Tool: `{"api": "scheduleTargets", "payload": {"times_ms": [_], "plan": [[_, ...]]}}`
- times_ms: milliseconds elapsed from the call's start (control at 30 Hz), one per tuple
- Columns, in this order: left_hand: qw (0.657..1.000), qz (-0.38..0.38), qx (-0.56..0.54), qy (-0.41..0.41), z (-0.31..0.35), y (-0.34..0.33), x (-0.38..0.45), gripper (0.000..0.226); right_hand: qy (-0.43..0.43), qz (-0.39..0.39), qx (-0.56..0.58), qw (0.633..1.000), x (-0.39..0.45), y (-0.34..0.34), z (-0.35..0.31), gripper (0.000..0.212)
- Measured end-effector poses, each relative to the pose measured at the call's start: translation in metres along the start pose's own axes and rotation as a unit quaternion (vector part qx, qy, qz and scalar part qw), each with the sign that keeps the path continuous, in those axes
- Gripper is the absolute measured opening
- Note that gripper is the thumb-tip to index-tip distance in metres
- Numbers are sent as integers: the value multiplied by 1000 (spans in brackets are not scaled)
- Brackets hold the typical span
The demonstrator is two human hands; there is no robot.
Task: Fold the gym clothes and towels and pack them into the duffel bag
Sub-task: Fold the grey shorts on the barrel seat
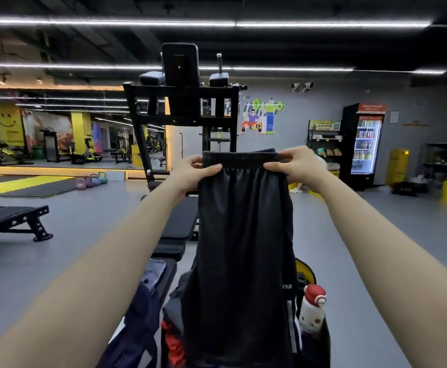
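Two hands are up, the left hand (190,172) and the right hand (298,163), sharing one pair of black shorts (243,248). One red-capped white water bottle (313,306) stands at the bag's right edge. One flat bench (10,219) sits on the floor at left. Kettlebells (92,180) cluster near the mat's corner, seemingly four, though they blur together. One lit drinks fridge (365,147) stands by the far wall.

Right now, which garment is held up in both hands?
The black shorts, pinched at the waistband by the left hand and right hand; the navy garment lies below.
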State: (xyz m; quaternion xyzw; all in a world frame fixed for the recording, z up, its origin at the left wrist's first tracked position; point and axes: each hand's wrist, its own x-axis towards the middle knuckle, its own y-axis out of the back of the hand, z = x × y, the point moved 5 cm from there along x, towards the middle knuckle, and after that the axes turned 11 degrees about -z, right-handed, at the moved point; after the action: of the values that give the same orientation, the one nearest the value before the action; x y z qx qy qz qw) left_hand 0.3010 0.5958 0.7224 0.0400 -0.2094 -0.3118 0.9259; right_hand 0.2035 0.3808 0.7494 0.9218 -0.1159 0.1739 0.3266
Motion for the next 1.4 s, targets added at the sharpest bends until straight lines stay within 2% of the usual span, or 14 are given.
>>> {"api": "scheduleTargets", "payload": {"times_ms": [267,367,467,633,767,867,933,1100,1200,1400], "plan": [[998,-35,40,34,-27,-15,-28,16,-51,-51,-7,997,-34,-17,32,31],[995,-48,64,56,-43,-19,-35,24,-63,-71,-2,995,-46,-29,43,25],[987,-73,98,101,-69,-20,-42,35,-90,-100,5,991,-56,-45,62,17],[963,-155,90,199,-128,-27,-55,18,-161,-165,20,973,-65,-84,112,23],[934,-185,128,278,-195,-25,-56,21,-207,-199,24,958,-65,-122,159,15],[928,-170,119,309,-238,-27,-52,24,-241,-213,17,947,-57,-148,199,16],[930,-150,149,301,-259,-27,-45,25,-262,-216,20,941,-50,-164,223,19],[918,-102,230,307,-305,-23,-17,56,-293,-194,44,935,-27,-195,274,19],[918,-78,237,308,-326,-21,2,50,-292,-170,25,941,-7,-205,299,28],[918,-51,258,298,-361,-17,36,45,-288,-139,-5,947,29,-220,337,29]]}}
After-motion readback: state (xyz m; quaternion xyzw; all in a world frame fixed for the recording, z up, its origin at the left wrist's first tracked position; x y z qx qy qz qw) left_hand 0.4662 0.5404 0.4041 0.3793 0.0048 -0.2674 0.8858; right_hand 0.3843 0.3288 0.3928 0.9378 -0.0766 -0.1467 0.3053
